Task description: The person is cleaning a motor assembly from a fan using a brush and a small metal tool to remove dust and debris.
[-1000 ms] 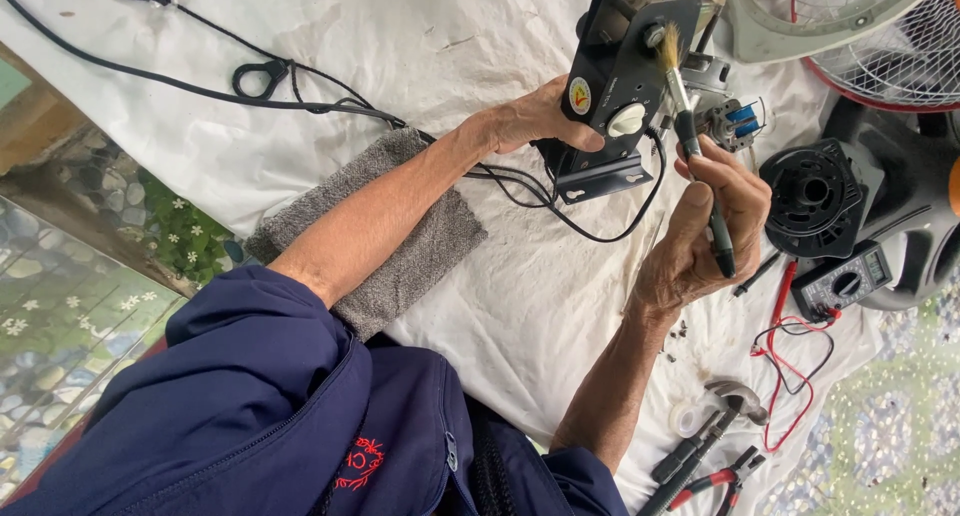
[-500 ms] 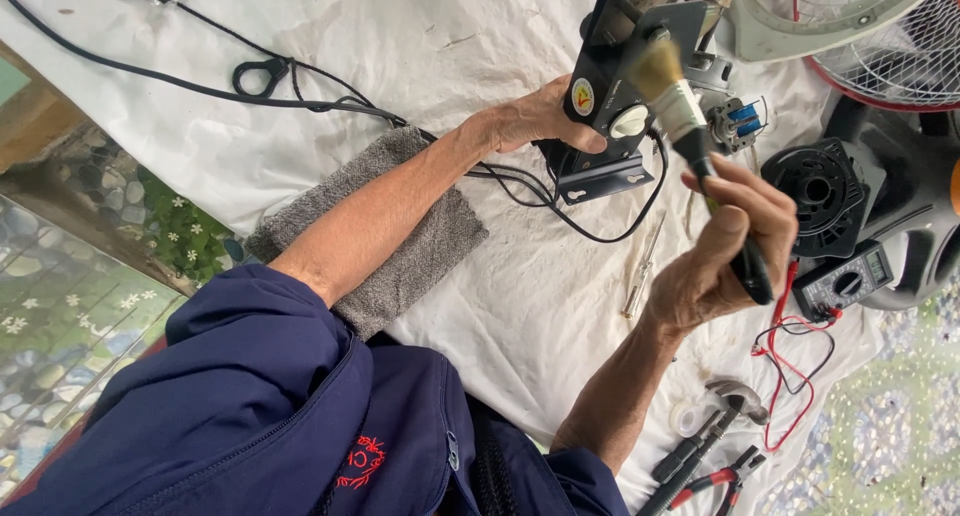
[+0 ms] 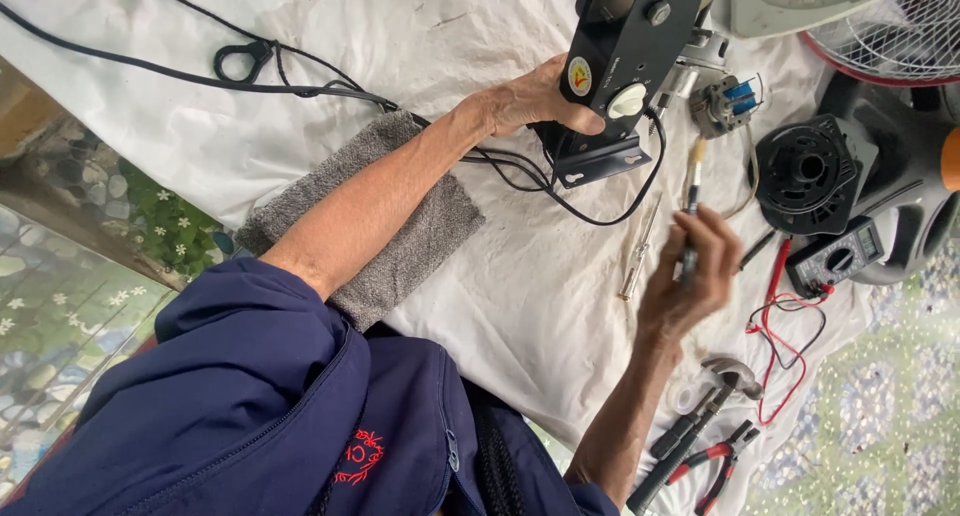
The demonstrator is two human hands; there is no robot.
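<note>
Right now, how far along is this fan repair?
Done: the fan is apart, with its grille, black motor housing and small motor lying separately on the white cloth. In hand: left hand grips the black control box; right hand holds a small brush. Left: everything is unassembled.

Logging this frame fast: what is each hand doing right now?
Left hand: closed on the black control housing, steadying it.
Right hand: closed around a thin brush, tip pointing up.
</note>
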